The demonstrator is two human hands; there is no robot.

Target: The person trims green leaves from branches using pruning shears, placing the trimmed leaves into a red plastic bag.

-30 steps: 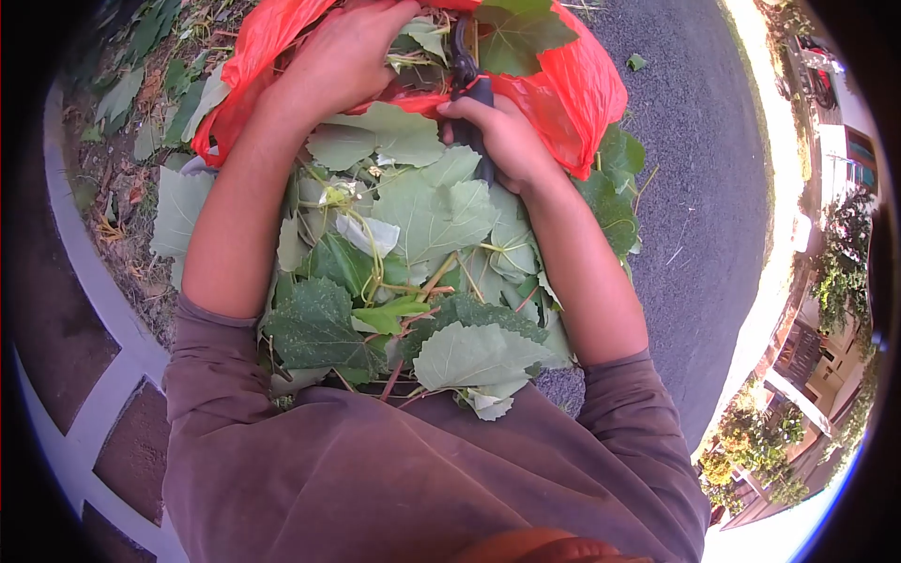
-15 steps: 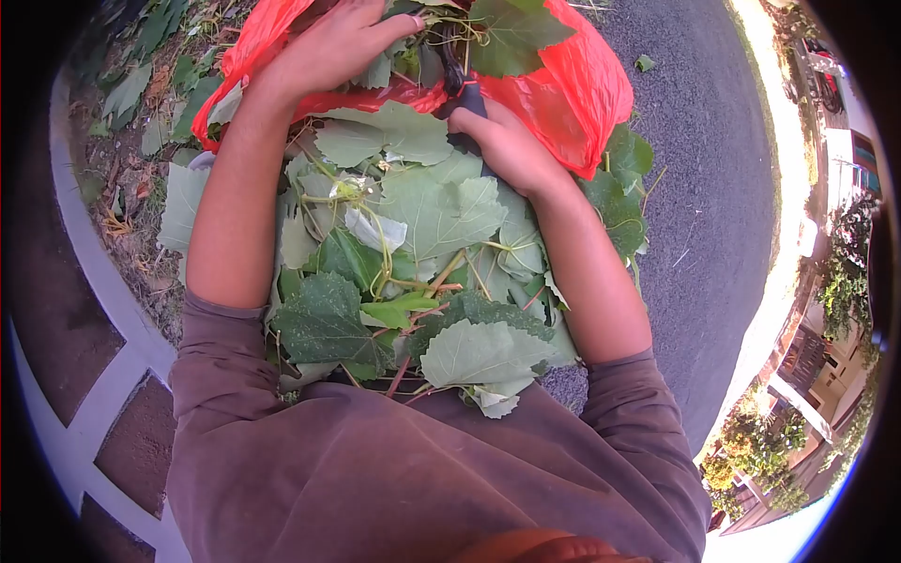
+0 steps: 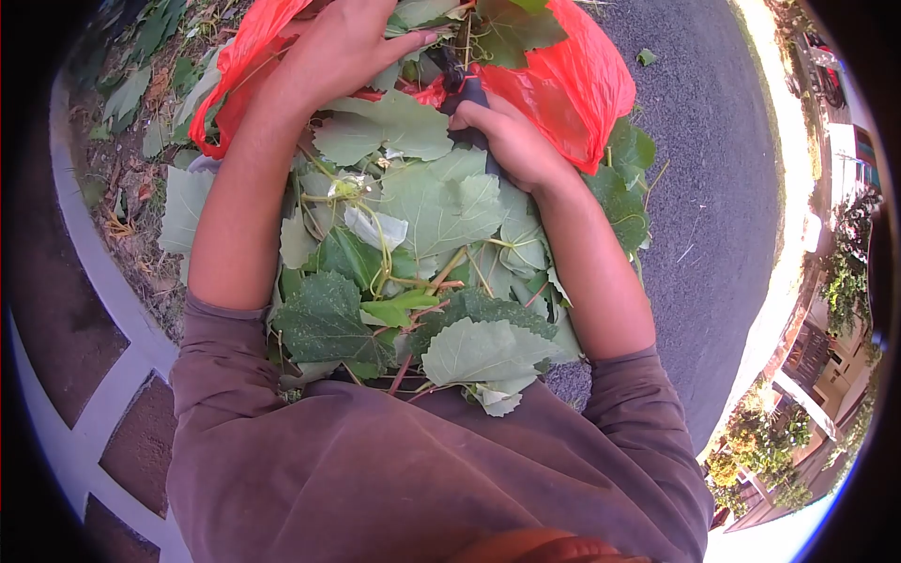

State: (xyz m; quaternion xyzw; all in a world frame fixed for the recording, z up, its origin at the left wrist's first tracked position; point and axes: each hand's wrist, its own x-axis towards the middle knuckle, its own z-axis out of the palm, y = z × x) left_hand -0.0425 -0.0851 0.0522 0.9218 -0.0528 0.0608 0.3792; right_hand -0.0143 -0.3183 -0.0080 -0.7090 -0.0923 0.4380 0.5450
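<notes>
A red plastic bag (image 3: 587, 89) lies gaping at the top of the view with large green leaves (image 3: 526, 33) in its mouth. My left hand (image 3: 347, 47) is over those leaves, thumb stretched to the right; its other fingertips run out of the picture. In my right hand (image 3: 511, 136), the fingers are wrapped round the dark handle of what look like pruning shears (image 3: 466, 94). Their working end points up into the leaves and is mostly hidden. Between my forearms is a thick heap of cut leafy stems (image 3: 436, 211), pale undersides showing, close against my shirt.
Grey asphalt (image 3: 713, 206) stretches along the right. To the left is soil with dry litter (image 3: 141, 188), bordered by a pale concrete kerb (image 3: 89, 239). A scrap of white film (image 3: 375, 228) lies on the heap. Plants and buildings stand at the far right.
My left hand has shifted slightly up and to the right. The leaves in the bag's mouth have moved slightly upward, while my right hand keeps its grip almost in place.
</notes>
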